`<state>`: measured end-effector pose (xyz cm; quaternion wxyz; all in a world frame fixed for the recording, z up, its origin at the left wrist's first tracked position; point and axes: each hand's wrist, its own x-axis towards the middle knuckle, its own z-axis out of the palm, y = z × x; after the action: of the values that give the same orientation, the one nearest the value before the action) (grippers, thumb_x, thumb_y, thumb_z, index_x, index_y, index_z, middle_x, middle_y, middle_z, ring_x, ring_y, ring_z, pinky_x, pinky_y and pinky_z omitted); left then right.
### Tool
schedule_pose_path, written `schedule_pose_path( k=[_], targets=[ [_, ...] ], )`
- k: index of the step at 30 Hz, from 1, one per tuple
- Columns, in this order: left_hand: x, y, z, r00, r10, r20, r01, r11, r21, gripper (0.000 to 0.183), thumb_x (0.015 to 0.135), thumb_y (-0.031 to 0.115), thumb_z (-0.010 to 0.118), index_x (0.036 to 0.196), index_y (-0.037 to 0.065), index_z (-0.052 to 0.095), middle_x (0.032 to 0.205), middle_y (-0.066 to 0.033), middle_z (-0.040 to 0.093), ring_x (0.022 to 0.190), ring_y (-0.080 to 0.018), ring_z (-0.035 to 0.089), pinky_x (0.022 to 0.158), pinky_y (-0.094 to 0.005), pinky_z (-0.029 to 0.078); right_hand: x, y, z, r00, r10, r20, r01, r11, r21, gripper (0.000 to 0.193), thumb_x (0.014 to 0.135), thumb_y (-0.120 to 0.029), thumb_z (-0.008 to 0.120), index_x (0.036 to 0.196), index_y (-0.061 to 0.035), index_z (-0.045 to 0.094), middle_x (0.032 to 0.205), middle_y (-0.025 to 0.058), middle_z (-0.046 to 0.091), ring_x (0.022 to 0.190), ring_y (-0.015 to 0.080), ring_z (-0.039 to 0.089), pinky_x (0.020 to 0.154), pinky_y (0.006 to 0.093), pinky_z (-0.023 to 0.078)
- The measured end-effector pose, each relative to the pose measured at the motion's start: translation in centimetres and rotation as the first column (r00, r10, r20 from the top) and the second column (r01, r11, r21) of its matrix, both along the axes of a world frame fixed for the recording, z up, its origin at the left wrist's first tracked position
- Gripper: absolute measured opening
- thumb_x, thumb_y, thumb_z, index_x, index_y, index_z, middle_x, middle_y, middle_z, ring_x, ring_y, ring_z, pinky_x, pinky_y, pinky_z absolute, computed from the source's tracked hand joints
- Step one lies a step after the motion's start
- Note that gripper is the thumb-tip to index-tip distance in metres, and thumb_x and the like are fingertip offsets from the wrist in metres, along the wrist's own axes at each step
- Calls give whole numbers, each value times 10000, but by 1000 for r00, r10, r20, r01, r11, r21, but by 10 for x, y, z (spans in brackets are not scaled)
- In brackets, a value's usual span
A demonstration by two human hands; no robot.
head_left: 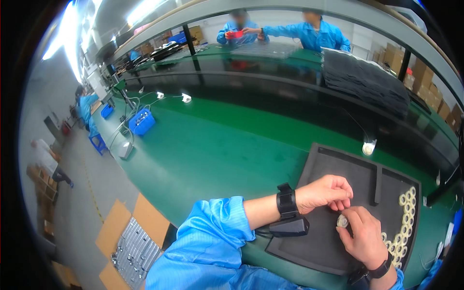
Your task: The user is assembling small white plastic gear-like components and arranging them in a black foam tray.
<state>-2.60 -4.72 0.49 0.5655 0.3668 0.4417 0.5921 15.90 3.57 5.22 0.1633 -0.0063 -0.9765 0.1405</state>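
Note:
Over the black foam tray (333, 166) my two hands are close together. Between the thumb and fingers of my right hand (363, 237) is a small cream toothed gear (342, 221). Just above and to the left, my left hand (325, 193) has its fingers curled in toward the thumb; whether something small sits between them is hidden. Several pale cream rings (405, 227) lie along the tray's right side, near my right hand. Both wrists wear black bands, and a dark box-shaped device (290, 227) is beside my left wrist.
The tray rests on a long green workbench (217, 145). A blue bin (141, 122) stands at its far left. An open carton (135, 251) of metal parts is at the lower left. Beyond a raised shelf, two people in blue handle a red object (234, 35). Black sheets (362, 82) are stacked there.

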Motion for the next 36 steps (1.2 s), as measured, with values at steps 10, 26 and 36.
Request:
schedule_pose_path(
  k=[10, 26, 36],
  targets=[
    [-5, 5, -6, 1000, 1, -3, -1, 1000, 6, 164, 904, 192, 576, 973, 45, 603, 854, -42, 639, 730, -79, 588, 647, -200, 482, -10, -6, 2, 1000, -3, 4, 3, 1000, -31, 325, 667, -30, 705, 969, -2, 589, 894, 151, 591, 776, 333, 604, 670, 392, 495],
    [2, 15, -12, 1000, -7, -28, 9, 998, 68, 149, 852, 177, 575, 891, 34, 590, 765, -53, 629, 649, -89, 587, 564, -204, 475, -1, -16, 18, 997, -19, 78, 20, 1000, -14, 208, 926, -180, 563, 1044, -13, 601, 968, 199, 608, 844, 388, 605, 711, 419, 498],
    [1, 20, -16, 999, -6, -49, 9, 998, 59, 150, 850, 179, 575, 891, 36, 591, 766, -53, 627, 652, -91, 589, 562, -203, 475, 0, -13, 16, 993, -50, 110, 50, 999, 0, 202, 923, -179, 563, 1044, -23, 601, 971, 191, 606, 840, 386, 605, 699, 420, 496]
  ],
)
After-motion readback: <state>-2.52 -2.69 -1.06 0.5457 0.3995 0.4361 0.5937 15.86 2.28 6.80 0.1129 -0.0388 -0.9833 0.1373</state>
